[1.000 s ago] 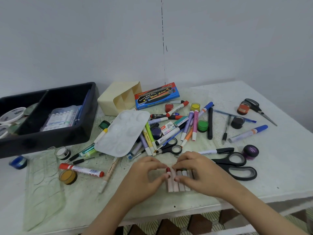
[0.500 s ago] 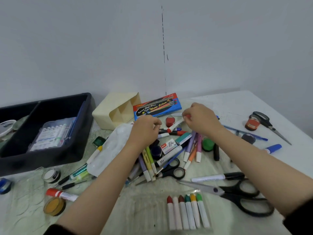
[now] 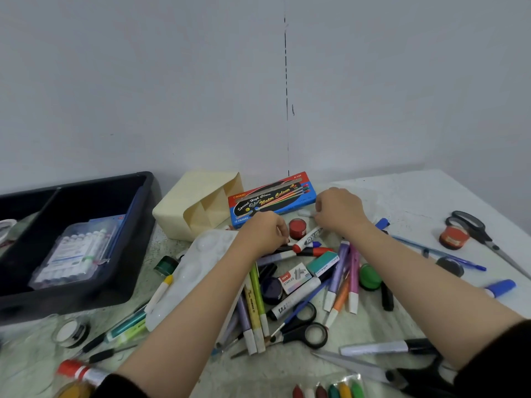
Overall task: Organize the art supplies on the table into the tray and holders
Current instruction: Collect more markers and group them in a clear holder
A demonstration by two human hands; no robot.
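Pale grey walls meet in a corner behind a speckled white tabletop strewn with art supplies. Both hands reach into the far middle of the clutter. The left hand is curled, its fingertips closed over the near end of a red-capped marker beside a small red paint pot; whether it truly pinches the marker I cannot tell. The right hand pinches a small white piece just in front of the blue watercolour box. A cream holder lies tipped on its side left of that box, its compartments facing right. Further left sits the black tray, holding a clear pack of markers. A white palette lies under the left forearm, with loose markers, a staples box and black scissors between the two arms.
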